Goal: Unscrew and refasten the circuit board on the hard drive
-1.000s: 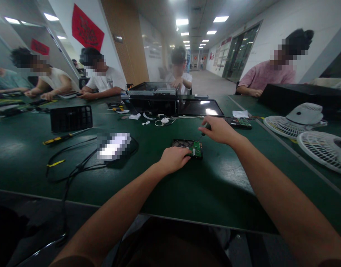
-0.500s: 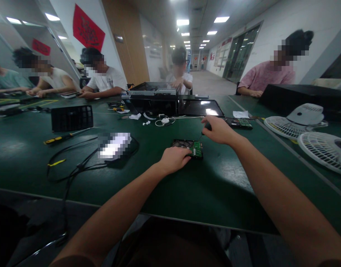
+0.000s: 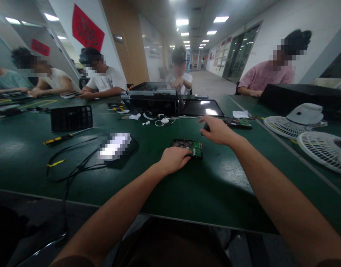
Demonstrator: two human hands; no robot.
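Observation:
A hard drive with a green circuit board (image 3: pixel 197 148) lies on the green table (image 3: pixel 170 193). My left hand (image 3: pixel 174 159) grips its near left side, fingers over the top and thumb at the near edge. Above the drive's far right corner, my right hand (image 3: pixel 216 129) is closed on a screwdriver with a dark handle (image 3: pixel 206 128). Its thin shaft points down to the circuit board; whether the tip touches a screw is too small to tell.
An open computer case (image 3: pixel 150 102) stands beyond the drive. Left are a lit device (image 3: pixel 114 145), cables, a yellow-black screwdriver (image 3: pixel 57 139) and a black panel (image 3: pixel 71 118). Right are another drive (image 3: pixel 239 123) and white fan grilles (image 3: pixel 326 152). Several people sit around the table.
My right hand has turned slightly at the screwdriver, its fingers shifting a little to the left. My left hand and the hard drive stay in place.

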